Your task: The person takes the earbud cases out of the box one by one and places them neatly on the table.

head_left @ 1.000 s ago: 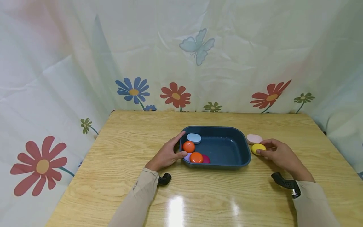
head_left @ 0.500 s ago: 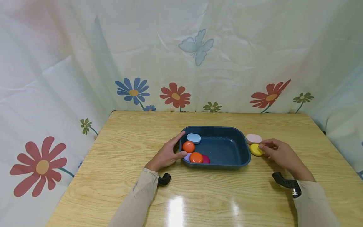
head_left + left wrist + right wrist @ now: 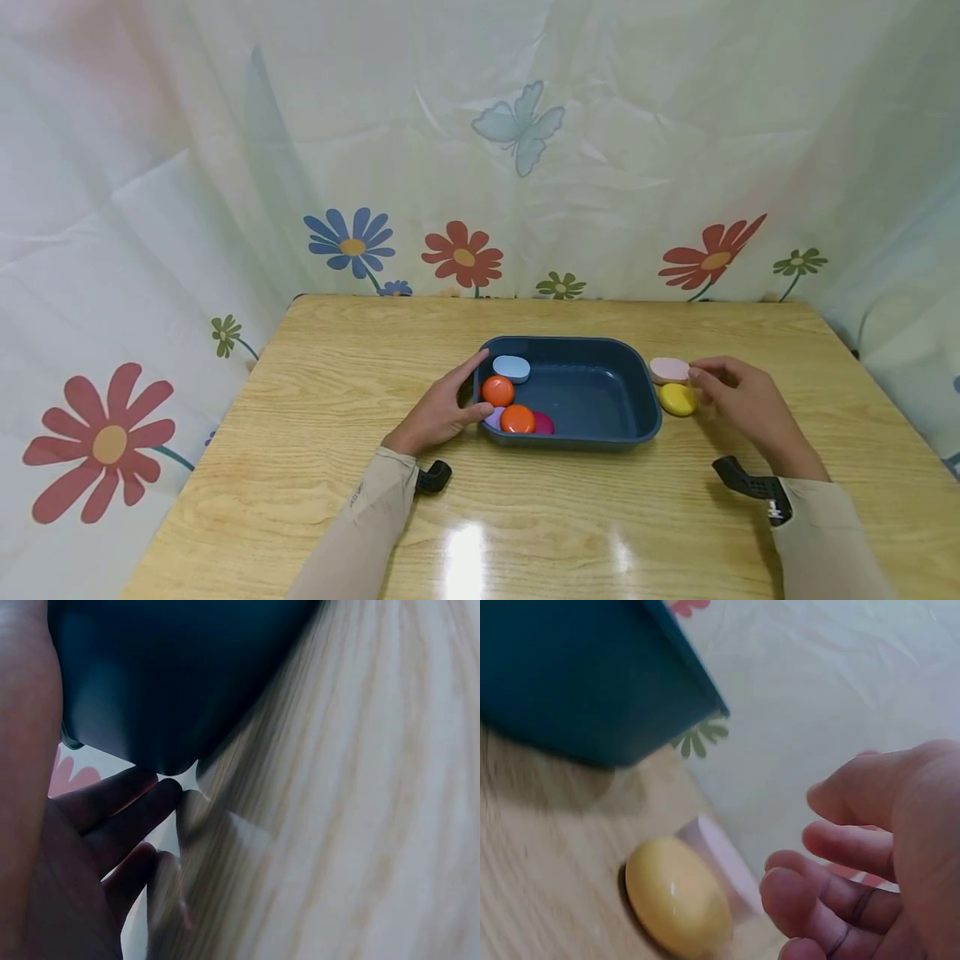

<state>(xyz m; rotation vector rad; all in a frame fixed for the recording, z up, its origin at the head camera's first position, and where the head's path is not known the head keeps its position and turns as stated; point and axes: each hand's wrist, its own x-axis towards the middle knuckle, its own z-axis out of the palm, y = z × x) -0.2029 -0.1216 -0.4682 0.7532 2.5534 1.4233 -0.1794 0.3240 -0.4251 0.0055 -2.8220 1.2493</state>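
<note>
Currently 5 pcs (image 3: 517,419) in navy bin (image 3: 592,400); L fingers (image 3: 469,366) & R fingers (image 3: 787,896) spread

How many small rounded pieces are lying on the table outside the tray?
2, both just right of the blue tray: a yellow piece, and a pink piece just beyond it. More could be hidden behind the tray or right hand.

Head frame, centre: tray (image 3: 600,404) plain dark blue. Within it, left: pale blue oval (image 3: 512,367), orange discs (image 3: 498,391), lilac piece (image 3: 496,418), magenta piece (image 3: 543,423). Right of centre: yellow disc (image 3: 677,401), pale pink oval (image 3: 669,370). Lower half: table (image 3: 375,358) tan, wood-grained. Upper half: curtain (image 3: 360,125) off-white, printed with red, blue, green flowers (image 3: 463,257). Bottom: sleeves (image 3: 356,525) beige.
</note>
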